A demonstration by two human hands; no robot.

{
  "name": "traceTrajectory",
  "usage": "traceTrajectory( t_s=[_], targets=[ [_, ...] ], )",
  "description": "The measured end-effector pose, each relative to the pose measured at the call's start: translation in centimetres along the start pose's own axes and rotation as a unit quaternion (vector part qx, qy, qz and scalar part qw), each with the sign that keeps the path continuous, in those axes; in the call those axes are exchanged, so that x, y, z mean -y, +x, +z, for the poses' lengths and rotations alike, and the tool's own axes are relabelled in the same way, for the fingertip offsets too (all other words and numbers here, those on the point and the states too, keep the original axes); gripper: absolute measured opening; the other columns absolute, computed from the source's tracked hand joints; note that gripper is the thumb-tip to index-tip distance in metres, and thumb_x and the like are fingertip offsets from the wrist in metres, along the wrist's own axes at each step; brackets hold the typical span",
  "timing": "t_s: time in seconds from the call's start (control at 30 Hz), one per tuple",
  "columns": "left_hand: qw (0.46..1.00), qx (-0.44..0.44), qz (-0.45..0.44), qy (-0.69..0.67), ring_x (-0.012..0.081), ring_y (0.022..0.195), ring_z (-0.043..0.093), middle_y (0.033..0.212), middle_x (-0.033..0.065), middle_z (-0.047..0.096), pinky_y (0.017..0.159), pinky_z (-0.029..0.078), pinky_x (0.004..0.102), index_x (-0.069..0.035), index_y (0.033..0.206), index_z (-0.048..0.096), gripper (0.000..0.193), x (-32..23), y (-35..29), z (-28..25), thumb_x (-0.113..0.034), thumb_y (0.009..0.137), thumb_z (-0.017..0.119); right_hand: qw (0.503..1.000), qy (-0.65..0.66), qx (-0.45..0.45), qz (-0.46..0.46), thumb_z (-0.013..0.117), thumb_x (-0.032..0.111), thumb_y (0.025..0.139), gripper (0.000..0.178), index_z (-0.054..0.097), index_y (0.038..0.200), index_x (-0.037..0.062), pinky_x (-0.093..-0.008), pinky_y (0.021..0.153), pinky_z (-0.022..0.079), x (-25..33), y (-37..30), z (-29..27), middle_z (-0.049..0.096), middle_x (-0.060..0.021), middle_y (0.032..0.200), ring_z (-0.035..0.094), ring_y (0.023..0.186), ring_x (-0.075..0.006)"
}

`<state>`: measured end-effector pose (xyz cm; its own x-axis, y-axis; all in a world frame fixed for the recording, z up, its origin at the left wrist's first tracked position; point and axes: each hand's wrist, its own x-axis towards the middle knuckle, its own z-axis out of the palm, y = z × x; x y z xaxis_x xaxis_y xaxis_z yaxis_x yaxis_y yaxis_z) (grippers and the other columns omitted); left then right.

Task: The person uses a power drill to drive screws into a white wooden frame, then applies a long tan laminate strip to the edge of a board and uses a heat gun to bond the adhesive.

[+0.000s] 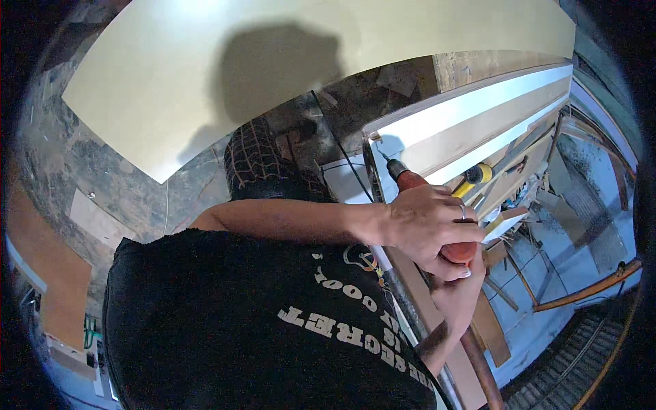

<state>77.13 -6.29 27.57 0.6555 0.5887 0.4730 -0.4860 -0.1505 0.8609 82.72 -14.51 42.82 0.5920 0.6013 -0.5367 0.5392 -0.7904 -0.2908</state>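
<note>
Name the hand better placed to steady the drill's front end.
Left, probably. The left hand is wrapped over the orange drill, close behind its dark chuck; the visible part of the right hand is farther back, near the drill's rear, its fingers mostly hidden.

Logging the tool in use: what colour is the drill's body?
The drill has a red-orange body, seen best in the head view.
</note>
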Motion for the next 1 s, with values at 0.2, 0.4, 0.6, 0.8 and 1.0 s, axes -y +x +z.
traceTrajectory(
  t_s=[0.2, 0.4, 0.6, 0.8, 1.0],
  targets=[
    [0.999, -0.011, 0.010, -0.040, 0.0264, 0.079, 0.071, 0.102, 0.0071, 0.069, 0.071, 0.058, 0.0396, -0.012, 0.109, 0.068, 0.051, -0.6, 0.7, 0.3, -0.049, 0.076, 0.078, 0.996, -0.002, 0.008, 0.088, 0.069, -0.002, 0.074, 0.056, 0.053, 0.128, -0.0024, -0.0367, 0.093, 0.051, 2.6, -0.6, -1.0, 0.067, -0.0156, 0.111, 0.065, 0.103, -0.0243],
    [1.000, -0.002, 0.002, -0.023, 0.0262, 0.077, 0.071, 0.102, 0.0079, 0.069, 0.070, 0.057, 0.0385, -0.011, 0.109, 0.068, 0.050, -0.3, 0.9, 0.0, -0.048, 0.076, 0.078, 0.996, 0.008, 0.016, 0.084, 0.073, 0.001, 0.076, 0.053, 0.054, 0.126, -0.0019, -0.0357, 0.091, 0.052, 2.4, 0.0, -1.0, 0.066, -0.0147, 0.110, 0.065, 0.102, -0.0232],
    [1.000, -0.008, -0.004, -0.028, 0.0257, 0.076, 0.071, 0.101, 0.0073, 0.070, 0.067, 0.057, 0.0375, -0.011, 0.108, 0.069, 0.049, -0.1, 1.1, 0.2, -0.048, 0.077, 0.077, 0.993, -0.016, 0.023, 0.114, 0.073, 0.002, 0.078, 0.051, 0.054, 0.125, -0.0022, -0.0351, 0.091, 0.051, 2.5, 0.5, -1.3, 0.066, -0.0142, 0.109, 0.065, 0.102, -0.0228],
    [1.000, -0.020, -0.005, -0.021, 0.0249, 0.074, 0.071, 0.102, 0.0071, 0.070, 0.065, 0.056, 0.0371, -0.010, 0.109, 0.069, 0.051, -0.1, 1.2, 0.2, -0.049, 0.076, 0.077, 0.999, -0.012, 0.010, 0.046, 0.067, -0.004, 0.074, 0.060, 0.053, 0.133, 0.0013, -0.0388, 0.087, 0.056, 2.8, 1.0, -1.3, 0.073, -0.0215, 0.100, 0.073, 0.107, -0.0343],
    [1.000, -0.014, -0.001, -0.027, 0.0251, 0.076, 0.071, 0.102, 0.0084, 0.070, 0.065, 0.057, 0.0378, -0.009, 0.110, 0.070, 0.053, 0.2, 1.0, 0.1, -0.048, 0.076, 0.078, 0.994, -0.007, 0.024, 0.110, 0.073, 0.001, 0.074, 0.058, 0.054, 0.129, -0.0006, -0.0373, 0.092, 0.052, 3.1, 1.0, -1.1, 0.068, -0.0166, 0.110, 0.068, 0.105, -0.0265]
  ],
)
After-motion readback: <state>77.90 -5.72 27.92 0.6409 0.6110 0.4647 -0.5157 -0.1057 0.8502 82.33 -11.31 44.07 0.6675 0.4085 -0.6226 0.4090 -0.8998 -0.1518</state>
